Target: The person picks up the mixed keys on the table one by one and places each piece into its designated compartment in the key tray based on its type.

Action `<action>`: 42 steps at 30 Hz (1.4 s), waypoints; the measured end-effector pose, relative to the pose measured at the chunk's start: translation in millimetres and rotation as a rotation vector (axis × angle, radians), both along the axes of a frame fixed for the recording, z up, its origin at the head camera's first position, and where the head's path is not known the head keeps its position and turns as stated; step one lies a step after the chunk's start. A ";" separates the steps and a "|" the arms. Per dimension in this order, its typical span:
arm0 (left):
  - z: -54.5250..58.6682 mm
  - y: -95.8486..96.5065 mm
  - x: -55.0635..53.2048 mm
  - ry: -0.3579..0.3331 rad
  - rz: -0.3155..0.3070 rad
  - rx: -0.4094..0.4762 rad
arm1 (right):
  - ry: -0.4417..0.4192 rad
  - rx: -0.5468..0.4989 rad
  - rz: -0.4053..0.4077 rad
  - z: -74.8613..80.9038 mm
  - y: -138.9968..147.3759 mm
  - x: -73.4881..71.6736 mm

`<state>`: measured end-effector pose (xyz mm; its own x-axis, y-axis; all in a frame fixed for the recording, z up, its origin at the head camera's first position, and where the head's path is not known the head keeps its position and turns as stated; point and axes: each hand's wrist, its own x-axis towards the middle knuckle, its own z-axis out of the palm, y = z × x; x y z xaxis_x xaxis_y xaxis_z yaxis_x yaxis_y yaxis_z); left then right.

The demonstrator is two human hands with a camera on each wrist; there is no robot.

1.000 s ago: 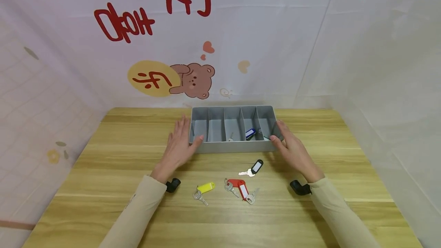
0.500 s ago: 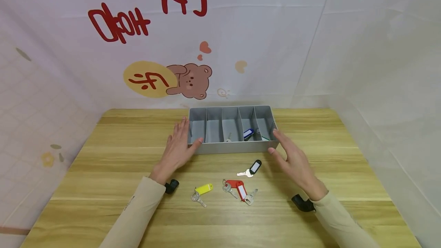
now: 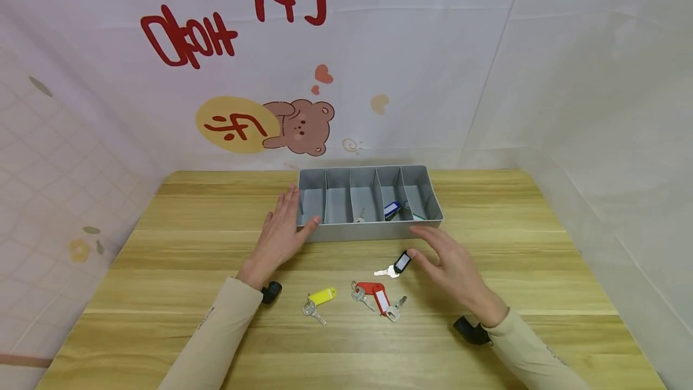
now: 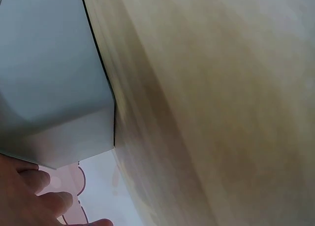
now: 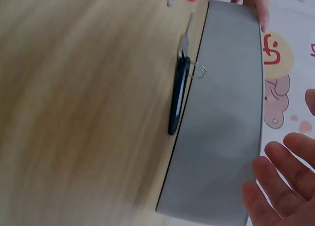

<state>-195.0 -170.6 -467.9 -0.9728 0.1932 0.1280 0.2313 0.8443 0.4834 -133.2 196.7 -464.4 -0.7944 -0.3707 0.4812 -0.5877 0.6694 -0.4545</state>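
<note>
My left hand lies along the left end of a grey divided tray, fingers straight and thumb at its front rim. Between the tray and me, a key with a black key tag lies on the table. My right hand hovers just right of that tag, thumb tip right at its edge, fingers loosely bent and holding nothing. In the right wrist view the black tag lies beside the tray's long wall, its ring towards the wall. Inside the tray are a blue tag and a key.
Nearer me on the wooden table lie a key with a yellow tag and two keys with red tags. A greenish tag shows in the tray's rightmost compartment. A printed white curtain stands behind the table.
My right hand has left the tray's right end and come left and towards me, to the black key tag. My left hand has stayed at the tray's left end.
</note>
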 end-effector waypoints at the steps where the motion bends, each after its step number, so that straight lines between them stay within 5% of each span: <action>1: -0.1 0.0 -0.1 -0.002 0.000 -0.001 | -0.007 0.002 0.003 -1.0 -0.9 0.1; 20: 1.2 -0.1 -0.3 -0.002 -0.003 -0.012 | -0.204 0.041 0.010 -14.5 -12.2 -3.0; 42: 0.2 -0.3 -0.5 0.006 -0.010 -0.005 | -0.301 0.072 0.062 -20.2 -14.3 -7.0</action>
